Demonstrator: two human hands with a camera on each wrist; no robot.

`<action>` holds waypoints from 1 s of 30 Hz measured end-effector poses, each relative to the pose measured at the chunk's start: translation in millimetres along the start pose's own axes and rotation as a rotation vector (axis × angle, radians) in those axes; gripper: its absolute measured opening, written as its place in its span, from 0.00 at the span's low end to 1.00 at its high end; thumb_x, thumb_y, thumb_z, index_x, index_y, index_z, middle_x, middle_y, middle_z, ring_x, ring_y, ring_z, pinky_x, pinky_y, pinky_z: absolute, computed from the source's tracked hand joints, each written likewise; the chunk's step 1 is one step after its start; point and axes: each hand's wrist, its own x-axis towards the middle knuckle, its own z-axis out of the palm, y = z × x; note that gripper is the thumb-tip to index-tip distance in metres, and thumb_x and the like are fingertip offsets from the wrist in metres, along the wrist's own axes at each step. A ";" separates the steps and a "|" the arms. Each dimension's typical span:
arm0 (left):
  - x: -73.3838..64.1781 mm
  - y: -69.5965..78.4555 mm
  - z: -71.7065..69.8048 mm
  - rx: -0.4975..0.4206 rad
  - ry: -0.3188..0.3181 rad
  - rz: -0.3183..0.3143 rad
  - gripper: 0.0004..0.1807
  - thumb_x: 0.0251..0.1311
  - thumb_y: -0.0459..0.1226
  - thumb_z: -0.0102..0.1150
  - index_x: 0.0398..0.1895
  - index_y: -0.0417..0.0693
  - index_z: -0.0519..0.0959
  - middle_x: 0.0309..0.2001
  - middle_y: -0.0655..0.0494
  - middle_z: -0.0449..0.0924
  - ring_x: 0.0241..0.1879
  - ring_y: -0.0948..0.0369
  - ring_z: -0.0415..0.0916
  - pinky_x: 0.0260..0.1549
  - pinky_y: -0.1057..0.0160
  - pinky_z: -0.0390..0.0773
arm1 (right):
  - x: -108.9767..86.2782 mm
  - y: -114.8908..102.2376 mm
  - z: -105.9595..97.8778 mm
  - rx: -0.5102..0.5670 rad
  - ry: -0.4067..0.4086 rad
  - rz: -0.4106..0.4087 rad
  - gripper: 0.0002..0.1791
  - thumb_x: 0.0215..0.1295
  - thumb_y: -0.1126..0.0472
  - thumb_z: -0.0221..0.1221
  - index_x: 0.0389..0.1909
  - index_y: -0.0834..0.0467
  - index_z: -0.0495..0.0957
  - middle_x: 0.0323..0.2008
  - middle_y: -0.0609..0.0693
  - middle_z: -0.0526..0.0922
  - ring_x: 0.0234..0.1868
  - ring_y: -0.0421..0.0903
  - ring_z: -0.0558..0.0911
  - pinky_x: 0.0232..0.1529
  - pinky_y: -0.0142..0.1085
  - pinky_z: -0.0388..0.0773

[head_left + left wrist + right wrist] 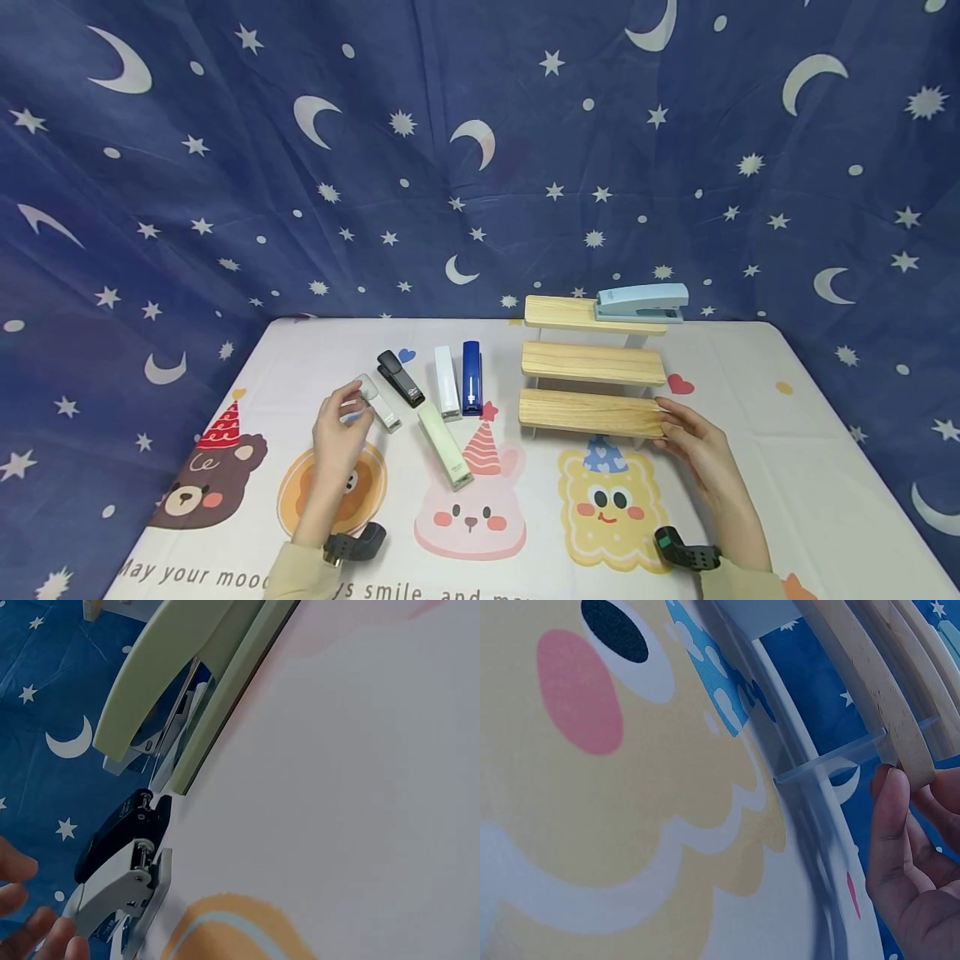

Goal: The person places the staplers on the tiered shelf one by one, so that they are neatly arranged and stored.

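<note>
My left hand (341,433) hovers at the rear end of a small grey-white stapler (383,408), fingers loosely bent and parted; whether a fingertip touches it I cannot tell. In the left wrist view its fingers (46,930) show beside the same stapler (120,889). Close by lie a black stapler (401,379) and a light green stapler (445,446). My right hand (697,446) pinches the right end of the lowest board of a three-tier wooden display stand (588,411). In the right wrist view, thumb and fingers hold that board's end (911,754).
A white stapler (446,383) and a dark blue stapler (472,379) stand side by side at the table's middle. On the stand's top board sits a light blue stapler (641,302). Behind the printed tablecloth (750,375) hangs a dark blue curtain (525,208).
</note>
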 end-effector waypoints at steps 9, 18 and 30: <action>-0.3 -9.2 18.2 -0.032 0.141 -0.049 0.29 0.52 0.28 0.59 0.61 0.40 0.71 0.52 0.40 0.73 0.49 0.46 0.77 0.38 0.74 0.70 | -0.3 0.0 -0.2 0.038 -0.007 -0.015 0.28 0.70 0.67 0.50 0.67 0.73 0.57 0.39 0.31 0.77 0.40 0.27 0.77 0.39 0.23 0.79; 0.4 -8.9 34.7 -0.048 0.183 -0.116 0.33 0.50 0.29 0.60 0.65 0.40 0.67 0.53 0.40 0.70 0.47 0.49 0.74 0.40 0.69 0.69 | -0.7 -0.6 -0.3 0.041 -0.012 -0.015 0.28 0.70 0.66 0.50 0.67 0.73 0.57 0.39 0.31 0.78 0.40 0.27 0.77 0.39 0.23 0.79; 1.7 -5.4 55.9 -0.009 0.247 -0.124 0.45 0.47 0.31 0.67 0.71 0.42 0.57 0.52 0.39 0.65 0.44 0.51 0.66 0.40 0.60 0.65 | -0.7 -1.5 -1.1 0.023 -0.010 -0.003 0.28 0.70 0.66 0.50 0.68 0.72 0.57 0.40 0.31 0.77 0.41 0.27 0.76 0.39 0.23 0.79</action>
